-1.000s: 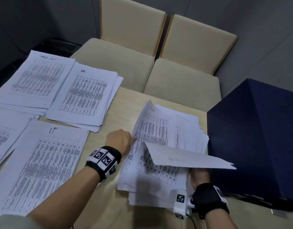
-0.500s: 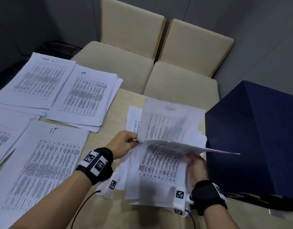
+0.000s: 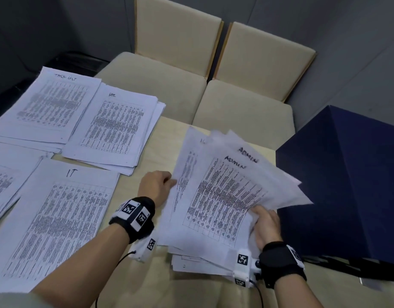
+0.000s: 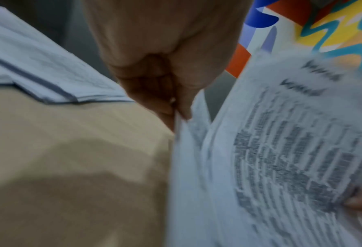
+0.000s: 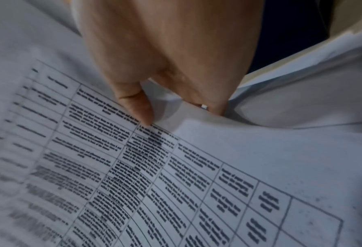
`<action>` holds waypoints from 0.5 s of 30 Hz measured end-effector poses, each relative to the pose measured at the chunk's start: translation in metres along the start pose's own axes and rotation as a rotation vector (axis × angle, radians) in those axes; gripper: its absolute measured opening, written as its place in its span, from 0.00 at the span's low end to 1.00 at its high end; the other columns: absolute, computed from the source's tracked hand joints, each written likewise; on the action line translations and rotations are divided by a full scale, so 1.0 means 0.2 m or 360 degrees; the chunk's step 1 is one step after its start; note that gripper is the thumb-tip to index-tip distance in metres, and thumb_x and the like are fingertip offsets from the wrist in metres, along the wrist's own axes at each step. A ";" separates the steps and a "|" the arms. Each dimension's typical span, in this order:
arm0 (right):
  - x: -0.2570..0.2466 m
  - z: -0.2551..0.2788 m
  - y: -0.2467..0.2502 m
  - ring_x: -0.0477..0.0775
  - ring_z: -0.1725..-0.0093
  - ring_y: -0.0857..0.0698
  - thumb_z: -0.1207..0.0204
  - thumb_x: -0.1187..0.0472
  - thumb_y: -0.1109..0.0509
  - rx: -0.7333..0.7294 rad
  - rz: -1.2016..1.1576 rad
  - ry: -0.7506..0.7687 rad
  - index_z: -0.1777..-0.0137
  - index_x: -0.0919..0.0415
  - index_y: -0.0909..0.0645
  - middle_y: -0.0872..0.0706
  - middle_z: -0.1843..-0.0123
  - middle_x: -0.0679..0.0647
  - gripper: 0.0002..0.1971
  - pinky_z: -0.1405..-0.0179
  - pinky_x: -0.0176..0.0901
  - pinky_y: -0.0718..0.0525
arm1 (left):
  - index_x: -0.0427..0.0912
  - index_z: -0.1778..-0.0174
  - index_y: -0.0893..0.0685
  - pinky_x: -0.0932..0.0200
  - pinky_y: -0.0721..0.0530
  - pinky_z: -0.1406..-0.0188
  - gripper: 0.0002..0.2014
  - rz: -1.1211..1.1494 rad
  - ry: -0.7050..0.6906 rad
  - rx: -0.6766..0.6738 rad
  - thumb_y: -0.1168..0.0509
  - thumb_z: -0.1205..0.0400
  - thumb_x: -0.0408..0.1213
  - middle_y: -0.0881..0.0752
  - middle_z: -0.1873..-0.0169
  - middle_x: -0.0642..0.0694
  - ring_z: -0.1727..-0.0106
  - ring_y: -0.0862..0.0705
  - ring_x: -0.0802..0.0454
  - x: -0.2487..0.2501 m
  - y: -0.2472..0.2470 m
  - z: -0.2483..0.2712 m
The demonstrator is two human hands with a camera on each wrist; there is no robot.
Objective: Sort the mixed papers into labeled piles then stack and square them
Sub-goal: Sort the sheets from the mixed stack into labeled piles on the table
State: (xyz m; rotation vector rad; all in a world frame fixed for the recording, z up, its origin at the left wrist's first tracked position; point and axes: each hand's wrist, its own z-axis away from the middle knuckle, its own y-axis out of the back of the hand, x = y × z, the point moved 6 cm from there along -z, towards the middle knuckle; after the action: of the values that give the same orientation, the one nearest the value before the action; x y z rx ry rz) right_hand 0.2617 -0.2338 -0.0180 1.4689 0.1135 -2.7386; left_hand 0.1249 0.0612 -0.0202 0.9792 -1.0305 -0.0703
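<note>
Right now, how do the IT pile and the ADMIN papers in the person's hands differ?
The IT pile lies flat, untouched; the ADMIN papers are lifted, fanned and curved, pinched by the left hand and right hand. Headings read IT versus ADMIN. Both are white printed tables.

Left hand (image 4: 167, 55) pinching left edge of fanned printed sheets (image 4: 281, 158), fingers curling onto paper. Sheets blurring, showing tables and handwritten headings. Another paper pile (image 4: 38, 70) lying on tan tabletop (image 4: 70, 150) to left. Fingertip (image 4: 359, 203) touching sheets at right edge.
</note>
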 end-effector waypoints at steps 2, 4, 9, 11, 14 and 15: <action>0.01 -0.02 0.01 0.51 0.78 0.19 0.24 0.78 0.39 -0.0022 -0.0042 0.0006 0.63 0.67 0.26 0.20 0.72 0.58 0.09 0.80 0.33 0.22 | 0.41 0.72 0.21 0.56 0.32 0.71 0.16 0.0196 -0.0181 -0.0178 0.32 0.17 0.37 0.23 0.78 0.46 0.74 0.28 0.51 0.04 0.00 0.01; 0.03 -0.04 0.02 0.50 0.78 0.26 0.28 0.76 0.37 -0.0010 -0.0023 0.0026 0.68 0.62 0.31 0.30 0.72 0.55 0.12 0.80 0.32 0.28 | 0.46 0.65 0.13 0.61 0.23 0.61 0.11 0.0466 -0.0255 -0.0381 0.32 0.18 0.28 0.13 0.71 0.50 0.68 0.20 0.56 0.08 -0.01 0.04; 0.05 -0.05 -0.01 0.57 0.61 0.19 0.31 0.83 0.37 -0.0185 0.0084 0.0043 0.62 0.68 0.19 0.17 0.65 0.59 0.11 0.60 0.44 0.19 | 0.23 0.62 0.13 0.62 0.15 0.48 0.08 0.1051 -0.0140 -0.0555 0.35 0.24 0.11 0.07 0.59 0.45 0.52 0.10 0.53 0.11 -0.09 0.07; 0.04 -0.03 -0.03 0.56 0.60 0.13 0.30 0.85 0.38 -0.0219 0.0043 0.0035 0.55 0.70 0.15 0.10 0.61 0.58 0.14 0.63 0.40 0.13 | 0.24 0.58 0.12 0.55 0.14 0.46 0.07 0.1051 -0.0110 -0.0547 0.34 0.25 0.13 0.08 0.57 0.38 0.50 0.10 0.43 0.11 -0.12 0.06; 0.03 -0.02 0.02 0.57 0.56 0.13 0.31 0.83 0.34 -0.0082 0.0129 0.0116 0.57 0.67 0.14 0.09 0.61 0.57 0.13 0.58 0.41 0.15 | 0.37 0.60 0.12 0.55 0.16 0.56 0.13 0.1065 -0.0040 -0.0606 0.33 0.25 0.15 0.09 0.63 0.41 0.61 0.12 0.43 0.11 -0.15 0.07; 0.03 -0.03 0.04 0.58 0.54 0.13 0.31 0.81 0.33 -0.0027 0.0162 0.0141 0.56 0.66 0.14 0.09 0.59 0.58 0.12 0.54 0.44 0.16 | 0.39 0.59 0.13 0.55 0.16 0.58 0.13 0.1016 -0.0019 -0.0583 0.34 0.26 0.15 0.09 0.63 0.43 0.64 0.13 0.45 0.11 -0.15 0.07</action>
State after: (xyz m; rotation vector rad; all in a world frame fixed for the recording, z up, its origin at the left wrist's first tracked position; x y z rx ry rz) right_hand 0.2633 -0.2419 -0.0269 1.5466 0.0625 -2.5878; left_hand 0.1377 0.0235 -0.0254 0.2922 -1.2470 0.2558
